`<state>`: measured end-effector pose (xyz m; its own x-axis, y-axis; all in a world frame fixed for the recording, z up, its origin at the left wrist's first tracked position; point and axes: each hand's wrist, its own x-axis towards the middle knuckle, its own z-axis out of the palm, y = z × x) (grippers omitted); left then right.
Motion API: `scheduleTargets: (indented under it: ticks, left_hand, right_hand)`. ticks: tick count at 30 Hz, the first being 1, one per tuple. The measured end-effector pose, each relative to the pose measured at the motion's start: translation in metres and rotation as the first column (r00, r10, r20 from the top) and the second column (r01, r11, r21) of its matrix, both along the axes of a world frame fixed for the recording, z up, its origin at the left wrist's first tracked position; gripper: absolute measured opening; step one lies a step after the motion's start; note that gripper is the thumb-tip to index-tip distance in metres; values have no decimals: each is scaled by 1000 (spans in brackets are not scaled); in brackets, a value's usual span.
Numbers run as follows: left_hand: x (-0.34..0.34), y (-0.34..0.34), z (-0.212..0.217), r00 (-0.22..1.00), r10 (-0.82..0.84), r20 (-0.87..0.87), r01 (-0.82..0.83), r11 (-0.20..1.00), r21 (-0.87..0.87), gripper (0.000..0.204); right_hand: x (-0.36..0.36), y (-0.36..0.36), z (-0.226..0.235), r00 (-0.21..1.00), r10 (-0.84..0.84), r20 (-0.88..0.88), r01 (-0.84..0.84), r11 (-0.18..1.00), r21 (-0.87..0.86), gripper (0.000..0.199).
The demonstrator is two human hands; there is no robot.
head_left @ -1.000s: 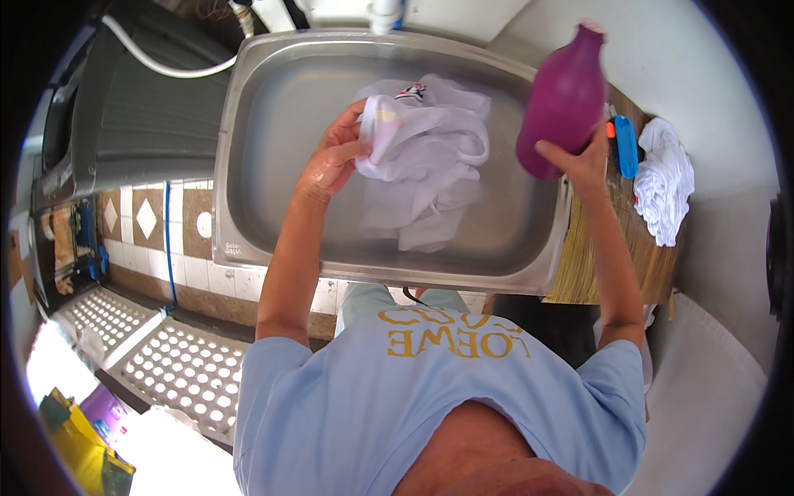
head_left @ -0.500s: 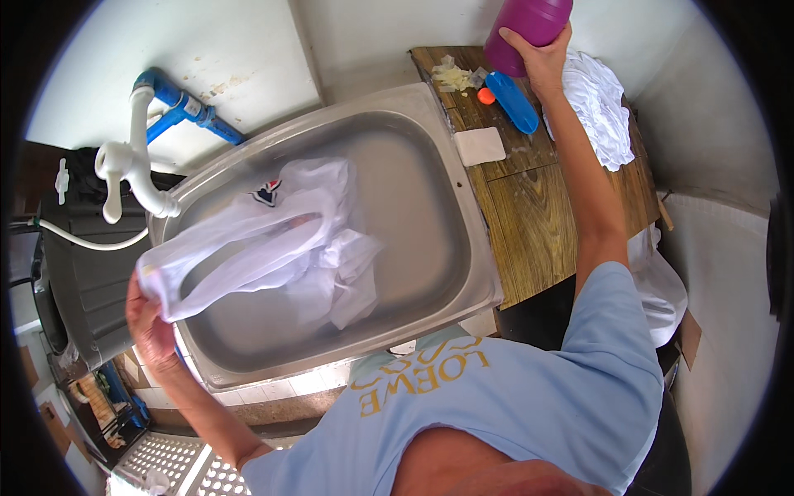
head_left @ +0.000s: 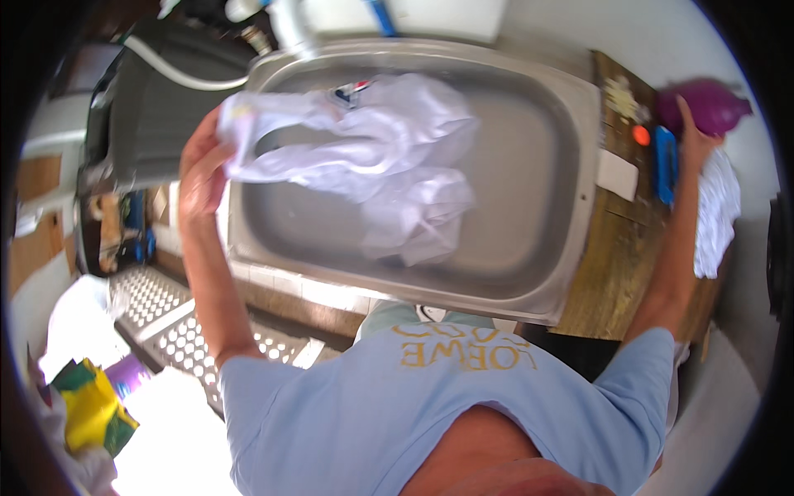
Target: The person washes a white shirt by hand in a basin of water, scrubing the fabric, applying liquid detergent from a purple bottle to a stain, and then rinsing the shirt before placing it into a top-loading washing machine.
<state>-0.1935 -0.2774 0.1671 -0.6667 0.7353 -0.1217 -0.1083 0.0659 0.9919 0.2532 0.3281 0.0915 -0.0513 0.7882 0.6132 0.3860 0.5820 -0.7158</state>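
Observation:
My left hand (head_left: 203,169) is closed on one end of a wet-looking white garment (head_left: 413,124) and holds it up at the sink's left side. The rest of the garment lies bunched in the steel sink (head_left: 579,207), with a dark and red patch near its upper edge. Out at the far right, my right hand (head_left: 696,140) is wrapped round a purple bottle (head_left: 711,106), which lies tilted with its narrow end pointing right. Whether the bottle rests on the wooden counter (head_left: 608,273) or hangs above it, I cannot tell.
On the counter are a long blue piece (head_left: 664,165), a small orange piece (head_left: 641,135), pale scraps (head_left: 620,99), a whitish square (head_left: 618,175) and a heap of white cloth (head_left: 718,215). A white tap (head_left: 289,25) stands behind the sink, and a perforated grey surface (head_left: 182,347) lies lower left.
The whole view has turned, bringing the sink level and farther right. The purple bottle has tipped over sideways in my right hand. My left hand keeps its hold on the garment.

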Motion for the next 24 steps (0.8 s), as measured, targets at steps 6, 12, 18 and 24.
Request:
scheduleTargets:
  ticks: [6, 12, 18, 24]
  left_hand:
    - [-10, -7, -14, 995, -59, 80, 60, 998, -15, 59]
    - [-14, -11, -41, 997, -75, 33, 79, 988, -130, 56]
    - [-22, -3, -88, 924, -190, -333, 131, 972, -193, 50]
    - [-16, -3, -84, 939, -200, -279, 186, 979, -79, 48]
  right_hand:
    - [3, -22, 20, 992, -104, -72, 102, 994, -31, 110]
    - [-65, -235, 25, 918, 372, 138, -346, 921, -181, 63]
    - [-94, -396, -35, 321, 587, 743, -336, 804, -490, 85]
    - [-146, -444, -89, 635, 760, 142, -462, 520, -719, 82]
